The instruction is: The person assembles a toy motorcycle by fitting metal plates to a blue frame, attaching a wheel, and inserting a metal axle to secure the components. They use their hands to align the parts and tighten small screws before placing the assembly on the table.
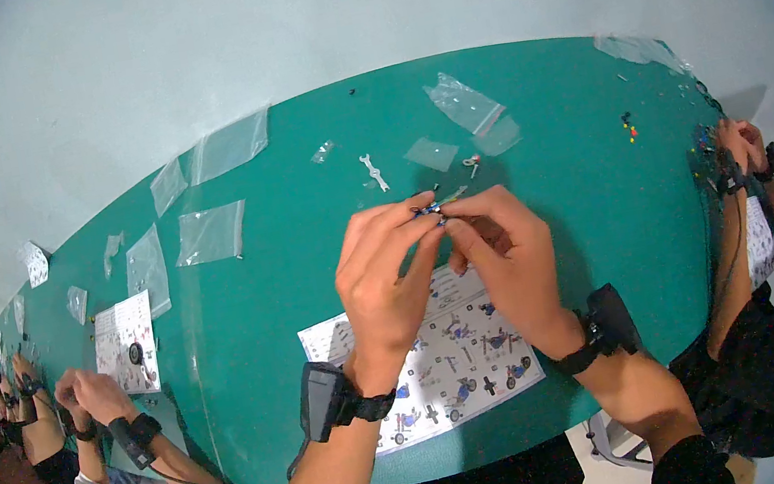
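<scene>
My left hand (392, 272) and my right hand (503, 259) meet in front of me above the table. Fingertips of both hands pinch a small dark-and-blue building-toy piece (427, 210); its exact shape is mostly covered by the fingers. Beneath my wrists lies a printed instruction sheet (460, 382) with pictures of small motorcycle models. Just beyond my hands are a grey-white wrench-shaped piece (374, 173) and a small white-and-red part (471, 165).
Clear plastic bags (464, 103) lie about the green table (290, 267), several at the left. A co-worker's hands (95, 395) are at the left near another sheet (127, 344) with a black wheel (135, 353). Another person's hands (742, 147) work at the right edge beside small coloured parts (632, 130).
</scene>
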`<state>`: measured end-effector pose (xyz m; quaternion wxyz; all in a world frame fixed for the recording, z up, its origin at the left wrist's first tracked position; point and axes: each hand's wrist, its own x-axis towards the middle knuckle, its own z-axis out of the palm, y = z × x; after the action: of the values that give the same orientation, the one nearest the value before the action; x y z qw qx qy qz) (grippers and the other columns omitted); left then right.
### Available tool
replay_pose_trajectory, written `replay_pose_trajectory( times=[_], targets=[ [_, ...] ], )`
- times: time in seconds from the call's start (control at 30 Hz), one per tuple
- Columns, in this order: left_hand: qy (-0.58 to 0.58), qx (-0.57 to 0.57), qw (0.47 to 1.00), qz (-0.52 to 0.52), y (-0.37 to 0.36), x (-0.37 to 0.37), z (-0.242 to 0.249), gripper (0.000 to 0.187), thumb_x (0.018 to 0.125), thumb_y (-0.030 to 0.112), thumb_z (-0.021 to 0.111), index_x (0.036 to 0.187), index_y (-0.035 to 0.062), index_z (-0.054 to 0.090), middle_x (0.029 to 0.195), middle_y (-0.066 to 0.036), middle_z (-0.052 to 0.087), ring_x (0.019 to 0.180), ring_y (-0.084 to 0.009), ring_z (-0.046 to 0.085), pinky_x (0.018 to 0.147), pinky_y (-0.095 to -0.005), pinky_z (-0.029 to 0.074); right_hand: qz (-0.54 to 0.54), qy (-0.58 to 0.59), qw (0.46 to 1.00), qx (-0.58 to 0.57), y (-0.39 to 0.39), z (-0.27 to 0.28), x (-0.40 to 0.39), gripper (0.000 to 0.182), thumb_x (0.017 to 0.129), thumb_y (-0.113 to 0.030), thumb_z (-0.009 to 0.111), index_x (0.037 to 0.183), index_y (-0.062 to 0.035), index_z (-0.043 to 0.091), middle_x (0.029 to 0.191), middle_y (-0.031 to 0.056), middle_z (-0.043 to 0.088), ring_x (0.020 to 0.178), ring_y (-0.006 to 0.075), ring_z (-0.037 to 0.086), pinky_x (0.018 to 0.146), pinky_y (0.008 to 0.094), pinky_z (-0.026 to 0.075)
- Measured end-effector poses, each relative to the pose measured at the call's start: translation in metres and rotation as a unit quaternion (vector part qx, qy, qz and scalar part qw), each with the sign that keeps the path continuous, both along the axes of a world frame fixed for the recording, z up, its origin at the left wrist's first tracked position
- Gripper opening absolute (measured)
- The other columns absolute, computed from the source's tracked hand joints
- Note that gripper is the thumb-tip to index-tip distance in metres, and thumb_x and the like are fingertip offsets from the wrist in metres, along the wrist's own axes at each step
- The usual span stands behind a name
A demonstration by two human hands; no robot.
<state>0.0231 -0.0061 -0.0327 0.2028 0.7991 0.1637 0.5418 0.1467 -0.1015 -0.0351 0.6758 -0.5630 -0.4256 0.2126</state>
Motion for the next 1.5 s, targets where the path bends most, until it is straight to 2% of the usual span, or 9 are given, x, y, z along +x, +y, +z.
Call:
replay_pose_trajectory(
  times=[0.17, 0.27, 0.37, 0.47, 0.57, 0.77, 0.97, 1.27, 1.5],
  targets=[
    [0.0, -0.009, 1.0, -0.015, 0.0, -0.001, 0.002, 0.028, 0.078, -0.007, 0.086, 0.103, 0.0043, 0.08, 0.115, -0.011, 0.08, 0.105, -0.029, 0.074, 0.092, -0.0384, 0.058, -0.036, -0.18, 0.983, 0.028, 0.0, 0.002, 0.009, 0.016, 0.097, 0.0, 0.075, 0.112, -0.0016, 0.074, 0.102, 0.0112, 0.068, 0.078, 0.0187, 0.075, 0.066, 0.0295, 0.062],
    [-0.006, -0.004, 1.0, -0.015, -0.001, -0.001, 0.002, 0.027, 0.077, -0.007, 0.086, 0.101, 0.0033, 0.08, 0.113, -0.01, 0.08, 0.104, -0.0284, 0.073, 0.088, -0.0376, 0.058, -0.044, -0.203, 0.977, 0.041, -0.001, 0.002, 0.01, 0.015, 0.097, 0.0, 0.076, 0.112, -0.001, 0.074, 0.101, 0.0102, 0.067, 0.078, 0.017, 0.075, 0.066, 0.0285, 0.062],
    [-0.011, -0.004, 1.0, -0.019, -0.001, -0.001, 0.003, 0.028, 0.076, -0.008, 0.086, 0.101, 0.0031, 0.08, 0.113, -0.01, 0.08, 0.103, -0.0282, 0.072, 0.086, -0.0371, 0.059, -0.017, -0.089, 0.996, 0.02, -0.003, 0.006, 0.005, 0.017, 0.096, 0.0, 0.076, 0.113, -0.0013, 0.075, 0.099, 0.0092, 0.067, 0.081, 0.0166, 0.076, 0.068, 0.0289, 0.062],
    [-0.015, -0.005, 1.0, -0.022, -0.001, -0.001, 0.005, 0.029, 0.076, -0.008, 0.086, 0.101, 0.0034, 0.08, 0.112, -0.01, 0.08, 0.103, -0.0281, 0.072, 0.086, -0.037, 0.058, -0.02, -0.068, 0.997, 0.023, -0.002, 0.007, 0.002, 0.016, 0.096, -0.001, 0.076, 0.112, -0.0015, 0.075, 0.099, 0.0085, 0.066, 0.079, 0.0154, 0.074, 0.067, 0.0279, 0.06],
    [-0.016, -0.008, 0.999, -0.027, -0.002, -0.001, 0.007, 0.029, 0.075, -0.009, 0.086, 0.102, 0.0035, 0.08, 0.113, -0.01, 0.08, 0.103, -0.0279, 0.072, 0.086, -0.0368, 0.058, -0.041, -0.137, 0.989, 0.028, -0.003, 0.006, 0.005, 0.015, 0.097, -0.001, 0.076, 0.112, -0.0016, 0.076, 0.098, 0.0083, 0.066, 0.077, 0.015, 0.071, 0.066, 0.027, 0.058],
    [-0.018, -0.029, 0.999, -0.042, -0.003, -0.002, 0.008, 0.03, 0.076, -0.009, 0.085, 0.103, 0.0037, 0.08, 0.114, -0.01, 0.08, 0.104, -0.0276, 0.072, 0.088, -0.0362, 0.058, -0.029, -0.085, 0.996, 0.012, -0.008, 0.012, 0.002, 0.016, 0.095, -0.003, 0.079, 0.111, -0.0027, 0.077, 0.096, 0.0081, 0.067, 0.079, 0.0152, 0.07, 0.068, 0.0283, 0.057],
    [-0.017, -0.048, 0.998, -0.045, -0.002, -0.003, 0.007, 0.03, 0.076, -0.009, 0.085, 0.103, 0.0037, 0.081, 0.114, -0.01, 0.08, 0.105, -0.0277, 0.073, 0.089, -0.0366, 0.059, -0.035, -0.197, 0.979, 0.041, -0.004, 0.007, 0.012, 0.016, 0.094, -0.003, 0.079, 0.11, -0.003, 0.076, 0.096, 0.0089, 0.068, 0.081, 0.016, 0.071, 0.068, 0.0284, 0.058],
    [-0.008, 0.03, 0.999, -0.026, -0.003, -0.002, 0.01, 0.033, 0.073, -0.009, 0.086, 0.104, 0.0021, 0.08, 0.112, -0.01, 0.079, 0.102, -0.0286, 0.072, 0.085, -0.0371, 0.059, 0.006, -0.043, 0.998, 0.034, -0.004, 0.007, 0.007, 0.013, 0.097, -0.002, 0.077, 0.109, -0.0024, 0.074, 0.098, 0.0031, 0.065, 0.084, 0.0105, 0.07, 0.07, 0.0269, 0.057],
    [0.041, 0.104, 0.994, -0.016, 0.003, -0.005, 0.006, 0.034, 0.073, -0.009, 0.083, 0.105, 0.0002, 0.076, 0.118, -0.011, 0.076, 0.101, -0.0299, 0.071, 0.081, -0.0389, 0.06, 0.06, 0.114, 0.989, -0.075, -0.001, 0.005, 0.012, 0.013, 0.098, -0.008, 0.078, 0.107, 0.0005, 0.074, 0.089, 0.0032, 0.073, 0.078, 0.0089, 0.07, 0.068, 0.0243, 0.055]
  ],
)
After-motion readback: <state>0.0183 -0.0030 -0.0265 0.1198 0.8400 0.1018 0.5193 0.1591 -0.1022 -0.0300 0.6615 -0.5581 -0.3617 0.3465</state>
